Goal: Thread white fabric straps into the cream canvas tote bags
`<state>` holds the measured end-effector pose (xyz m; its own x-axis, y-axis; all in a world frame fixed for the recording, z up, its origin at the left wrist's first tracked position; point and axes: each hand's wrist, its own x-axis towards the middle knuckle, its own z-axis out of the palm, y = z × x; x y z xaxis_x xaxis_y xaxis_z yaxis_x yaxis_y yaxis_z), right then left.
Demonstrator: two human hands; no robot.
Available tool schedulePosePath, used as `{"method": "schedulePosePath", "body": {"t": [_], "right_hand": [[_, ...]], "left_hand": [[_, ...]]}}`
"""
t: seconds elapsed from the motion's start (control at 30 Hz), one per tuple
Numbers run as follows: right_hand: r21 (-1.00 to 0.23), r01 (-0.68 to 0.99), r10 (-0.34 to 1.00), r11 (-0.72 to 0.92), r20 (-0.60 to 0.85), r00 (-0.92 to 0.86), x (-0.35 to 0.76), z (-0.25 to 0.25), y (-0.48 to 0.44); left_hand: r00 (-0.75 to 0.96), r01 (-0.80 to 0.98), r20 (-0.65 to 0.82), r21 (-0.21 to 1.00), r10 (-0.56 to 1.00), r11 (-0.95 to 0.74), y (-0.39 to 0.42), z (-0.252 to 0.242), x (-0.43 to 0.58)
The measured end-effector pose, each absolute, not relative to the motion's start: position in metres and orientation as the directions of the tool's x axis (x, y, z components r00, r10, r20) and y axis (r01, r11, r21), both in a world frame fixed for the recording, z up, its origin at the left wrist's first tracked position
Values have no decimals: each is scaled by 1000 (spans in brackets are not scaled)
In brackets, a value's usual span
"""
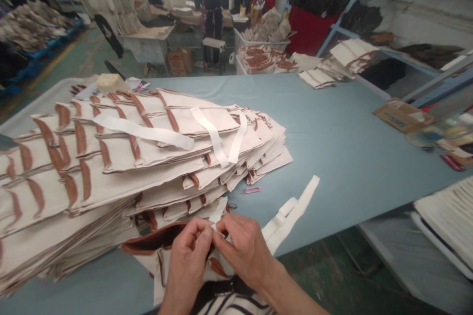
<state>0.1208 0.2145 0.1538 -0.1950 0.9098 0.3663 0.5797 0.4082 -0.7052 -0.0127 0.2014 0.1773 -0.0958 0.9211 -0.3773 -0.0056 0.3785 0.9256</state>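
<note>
My left hand (191, 251) and my right hand (242, 246) meet at the table's near edge, fingertips pinched together on a small white strip (218, 230). Both hands are closed on it. Directly beneath them lies a cream fabric bag (162, 258) with a brown-trimmed opening, partly hidden by the hands. Beyond the fingertips a piece of white tape (219, 209) rests on the bags; whether it joins the pinched strip, I cannot tell. To the right of my right hand, a folded length of white tape (291, 214) lies on the table.
Overlapping stacks of cream bags with brown trim (177, 172) cover the table's left side, loose white strips (144, 132) on top. Pink thread snips (251, 190) lie beside them on the blue table (332, 142). A cardboard box (402, 114) stands right. A person (211, 0) stands far back.
</note>
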Motion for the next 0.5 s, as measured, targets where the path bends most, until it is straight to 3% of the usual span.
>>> {"method": "schedulePosePath", "body": {"t": [0.13,0.27,0.33,0.43,0.5], "right_hand": [[-610,599,851,518,440,-288,124,152,218],[-705,513,872,489,377,-314,128,153,219],[-812,437,914,387,276,-297,131,156,216],[-949,305,976,87,21,-215,137,157,209],[-987,91,971,-131,-146,-188,142,154,205]], "left_hand": [[-88,-20,-414,910,906,414,203,171,-14],[-95,-33,-441,897,892,440,202,169,-15],[-113,-24,-425,905,898,425,201,172,-16],[-175,-22,-404,913,898,406,199,177,-16],[-237,-53,-404,913,883,404,199,181,-19]]}}
